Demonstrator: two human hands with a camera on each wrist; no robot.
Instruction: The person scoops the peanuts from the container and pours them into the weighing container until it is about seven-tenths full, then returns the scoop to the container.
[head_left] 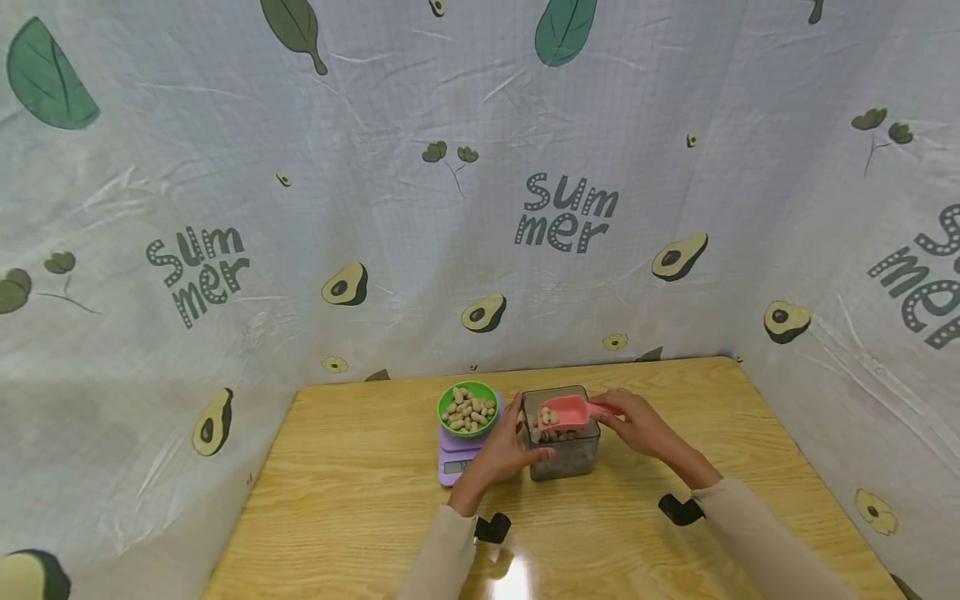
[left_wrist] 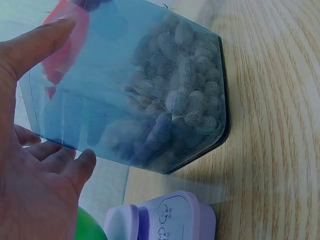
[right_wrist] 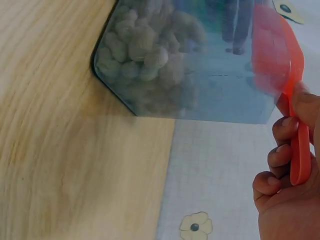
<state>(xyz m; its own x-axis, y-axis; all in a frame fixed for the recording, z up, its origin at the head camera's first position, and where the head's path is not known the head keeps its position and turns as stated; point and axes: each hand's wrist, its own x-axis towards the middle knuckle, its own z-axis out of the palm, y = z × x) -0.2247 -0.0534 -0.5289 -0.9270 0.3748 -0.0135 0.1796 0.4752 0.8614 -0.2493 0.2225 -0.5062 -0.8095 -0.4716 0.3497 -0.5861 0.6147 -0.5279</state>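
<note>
My right hand (head_left: 637,421) grips the handle of a red-pink scoop (head_left: 567,412), its fingers wrapped round it in the right wrist view. The scoop is over the mouth of a clear square container (head_left: 566,460), with a few peanuts (head_left: 549,416) in it. More unshelled peanuts (left_wrist: 192,85) fill the container's lower part, seen through its wall. My left hand (head_left: 501,454) holds the container at its near left corner, thumb on the front wall and fingers along the left side. Left of that hand, a green bowl (head_left: 442,405) heaped with peanuts sits on a lilac kitchen scale (head_left: 450,477).
The wooden table (head_left: 337,483) extends to both sides and in front of the container. A pale printed sheet (head_left: 420,233) hangs behind the table and along its sides. Both wrists wear black camera mounts. The scale's display is partly legible beside the left forearm.
</note>
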